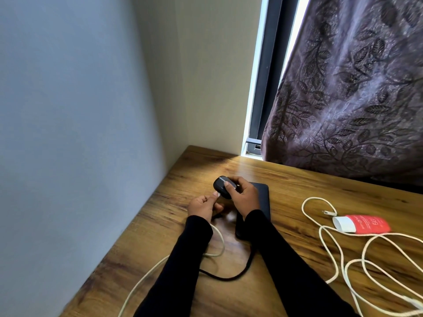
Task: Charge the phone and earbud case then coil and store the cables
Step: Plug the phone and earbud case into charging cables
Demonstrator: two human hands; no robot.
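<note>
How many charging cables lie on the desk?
3: a white cable running to the left hand, a black cable between the sleeves, a loose white cable at right.

Centre frame, a black oval earbud case (223,186) meets a white cable's (146,274) plug. A dark phone (263,202) lies flat just right; another white cable (343,255) sprawls lower right.

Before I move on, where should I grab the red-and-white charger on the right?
Take the red-and-white charger across its long flat sides, coming from above. It lies flat on the wooden table, prongs pointing left, with white cable looping around its near side.
</note>
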